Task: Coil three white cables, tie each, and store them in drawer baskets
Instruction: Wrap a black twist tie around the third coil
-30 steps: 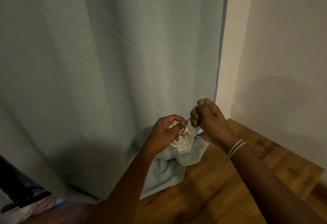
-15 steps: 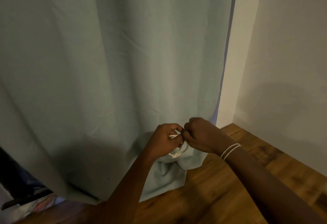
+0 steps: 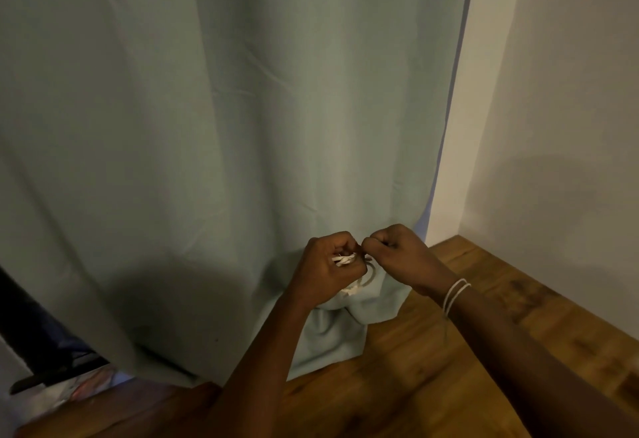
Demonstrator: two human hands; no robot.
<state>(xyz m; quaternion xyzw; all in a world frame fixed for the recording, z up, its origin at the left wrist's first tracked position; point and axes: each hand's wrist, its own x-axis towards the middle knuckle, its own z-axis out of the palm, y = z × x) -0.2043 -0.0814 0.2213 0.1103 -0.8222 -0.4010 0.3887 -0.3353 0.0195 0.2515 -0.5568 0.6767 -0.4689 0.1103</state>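
A small coil of white cable (image 3: 358,282) hangs in front of the curtain, mostly hidden by my hands. My left hand (image 3: 328,265) grips the bunched top of the coil, where white strands (image 3: 344,259) show between its fingers. My right hand (image 3: 397,251) is curled tight against the left one and pinches a thin dark tie at the coil's top. The tie itself is barely visible between the fingertips. Two thin white bands (image 3: 454,294) circle my right wrist.
A pale green curtain (image 3: 224,126) fills most of the view and bunches on the wooden floor (image 3: 432,368). A white wall (image 3: 570,126) meets the floor at the right. A dark object and some coloured fabric (image 3: 52,385) show at the lower left.
My right hand has dropped from above the coil and closed in against my left hand. Both hands sank lower in view and the stretched tie is no longer visible between them.
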